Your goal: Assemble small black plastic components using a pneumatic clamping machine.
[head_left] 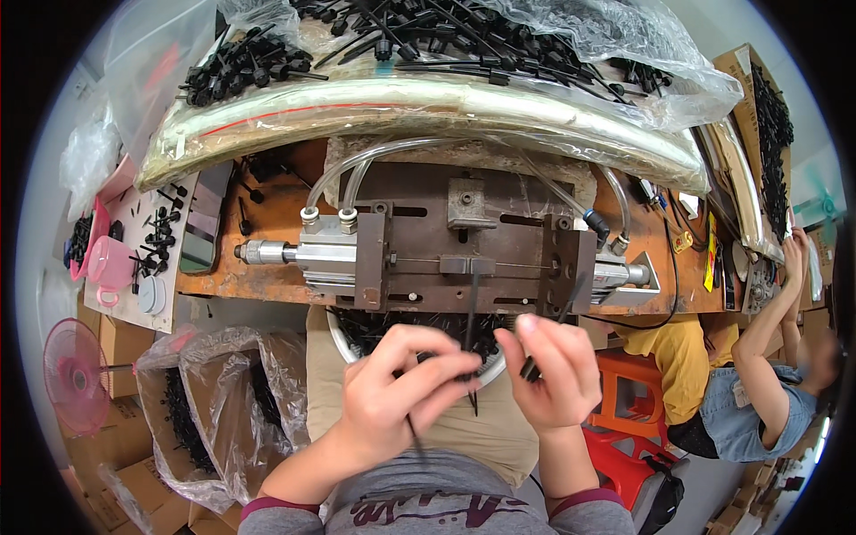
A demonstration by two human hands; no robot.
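Gripped between the thumb and fingers of the left hand [388, 383] is a slim black piece [473, 308], which is held nearly upright in front of the body, above the lap. Its upper end is seen over the middle of a brown metal fixture [428, 192], but whether the two are touching cannot be told. By the right hand [562, 366], a dark short part [530, 368] is pinched between thumb and fingers, just beside the left fingertips; its exact form is partly covered. Both hands are closed on their pieces, and they are kept near each other without contact.

Below the near edge of the fixture, a white basin [341, 339] is filled with more black pieces. At each end of the fixture a silver cylinder is mounted, the left cylinder [325, 259] being joined to clear tubes [315, 192]. The fixture is set on an orange wooden table [232, 285], where a phone [207, 218] is laid to the left. Behind, a large heap of black parts [446, 36] is spread beyond a pale plastic-wrapped edge [428, 102]. On the right side, a co-worker [749, 410] in a blue top is seated, with both arms raised.
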